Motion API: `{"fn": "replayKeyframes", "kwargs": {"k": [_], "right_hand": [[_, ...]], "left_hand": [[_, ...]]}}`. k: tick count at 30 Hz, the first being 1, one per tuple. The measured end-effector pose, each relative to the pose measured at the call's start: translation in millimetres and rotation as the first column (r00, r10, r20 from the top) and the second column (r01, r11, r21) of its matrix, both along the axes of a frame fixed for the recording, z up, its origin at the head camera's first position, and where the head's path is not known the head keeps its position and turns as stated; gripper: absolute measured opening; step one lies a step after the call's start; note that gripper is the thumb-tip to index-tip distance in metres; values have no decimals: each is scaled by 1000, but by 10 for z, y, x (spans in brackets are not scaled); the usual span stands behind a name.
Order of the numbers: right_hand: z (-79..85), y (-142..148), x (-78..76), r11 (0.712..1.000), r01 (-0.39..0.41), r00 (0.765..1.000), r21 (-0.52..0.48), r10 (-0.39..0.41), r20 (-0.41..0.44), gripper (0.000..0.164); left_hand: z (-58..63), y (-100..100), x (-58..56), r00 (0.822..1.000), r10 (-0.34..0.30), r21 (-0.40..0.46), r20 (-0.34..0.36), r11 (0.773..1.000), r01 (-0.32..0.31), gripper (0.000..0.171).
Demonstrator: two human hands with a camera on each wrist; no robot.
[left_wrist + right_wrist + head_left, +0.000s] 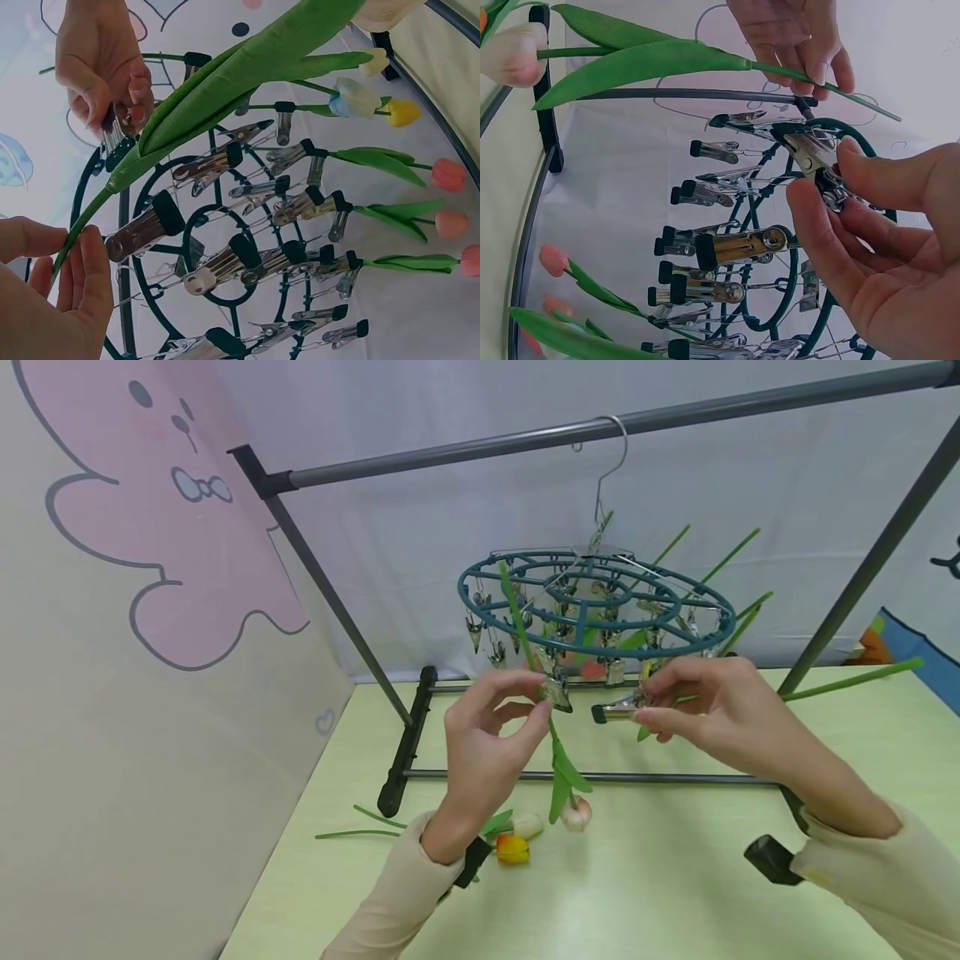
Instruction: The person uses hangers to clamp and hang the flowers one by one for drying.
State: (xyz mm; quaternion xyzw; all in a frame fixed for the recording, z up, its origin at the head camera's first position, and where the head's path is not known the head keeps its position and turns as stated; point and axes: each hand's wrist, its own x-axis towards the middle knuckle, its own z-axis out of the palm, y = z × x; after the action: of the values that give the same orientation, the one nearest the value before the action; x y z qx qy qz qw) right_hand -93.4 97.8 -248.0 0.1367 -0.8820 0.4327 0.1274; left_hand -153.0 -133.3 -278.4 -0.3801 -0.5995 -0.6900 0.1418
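Note:
My left hand [487, 735] pinches the green stem of an artificial tulip between thumb and fingers. The pale pink-white bloom [577, 814] hangs lowest, with long green leaves [217, 97] above it and the bare stem end pointing up. My right hand [720, 718] pinches a metal clip [618, 710] with dark green tips, which belongs to a round dark green clip hanger [582, 625]. In the right wrist view, the tulip stem passes near this clip [810, 154] but lies apart from it. Whether the clip's tips are parted, I cannot tell.
A grey bar [450, 456] of a standing rack carries the hanger by its hook. Several tulips, including a coral one [448, 174] and a yellow one [403, 112], hang from other clips. On the table lie an orange-yellow tulip [513, 849] and a white one [528, 826].

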Motion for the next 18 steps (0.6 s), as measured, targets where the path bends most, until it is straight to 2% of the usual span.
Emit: {"fn": "replayKeyframes", "kwargs": {"k": [3, 6, 18], "right_hand": [[7, -13, 14, 1000, -8, 998, 2, 8, -65, 8], [7, -12, 12, 1000, -4, 996, -7, 3, -92, 9], [11, -35, 7, 996, -40, 996, -81, 34, -80, 10]], "left_hand": [[3, 21, -4, 1000, -10, 3, 10, 1000, 10, 23], [11, 51, -8, 1000, -17, 10, 9, 1000, 17, 24], [92, 174, -16, 999, -31, 48, -37, 998, 33, 24]]}}
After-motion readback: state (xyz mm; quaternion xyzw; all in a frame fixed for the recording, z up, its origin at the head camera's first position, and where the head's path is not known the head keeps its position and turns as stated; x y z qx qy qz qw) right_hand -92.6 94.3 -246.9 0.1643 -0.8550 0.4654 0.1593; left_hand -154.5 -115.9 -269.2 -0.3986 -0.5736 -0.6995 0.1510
